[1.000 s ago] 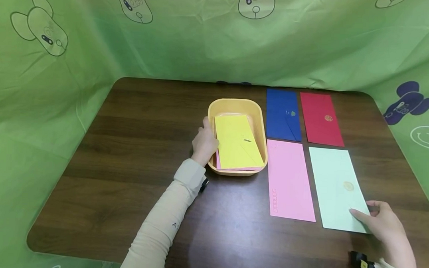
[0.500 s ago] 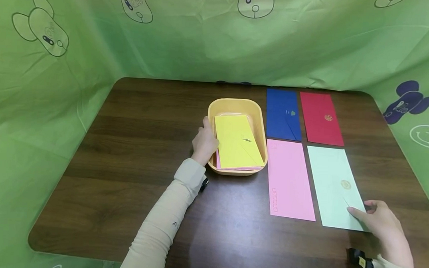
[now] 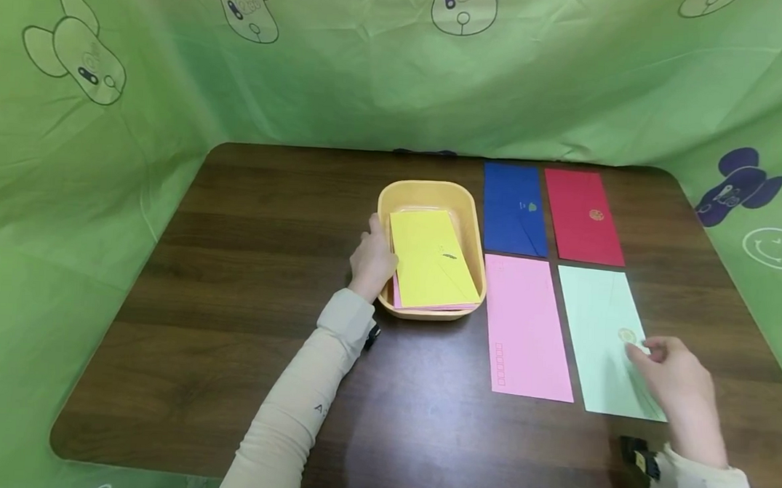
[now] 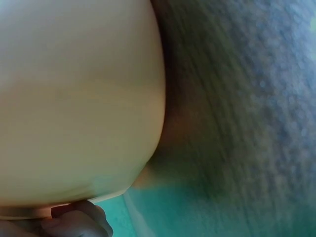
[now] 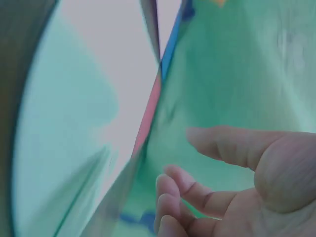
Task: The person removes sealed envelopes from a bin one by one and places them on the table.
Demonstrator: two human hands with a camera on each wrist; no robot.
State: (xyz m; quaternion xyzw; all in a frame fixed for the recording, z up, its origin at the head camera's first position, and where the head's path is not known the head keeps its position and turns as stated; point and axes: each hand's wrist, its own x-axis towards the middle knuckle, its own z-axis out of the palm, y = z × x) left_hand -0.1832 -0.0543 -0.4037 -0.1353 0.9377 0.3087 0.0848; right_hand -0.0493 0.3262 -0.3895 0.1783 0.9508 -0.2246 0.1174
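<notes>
A yellow-orange basket holds a stack with a yellow envelope on top and pink edges beneath. My left hand grips the basket's left rim; in the left wrist view its fingers curl at the basket's wall. My right hand hovers over the lower right part of a mint envelope, holding nothing. The right wrist view shows the right hand with thumb and fingers apart, beside the mint envelope.
A pink envelope lies between basket and mint envelope. Behind are a blue envelope and a red envelope. All rest on the dark wooden table, with a green printed curtain around its back and sides.
The mint envelope has shifted slightly up and left. My right hand has let go of its lower right corner and risen, moving left and away from me. The left hand stays on the basket.
</notes>
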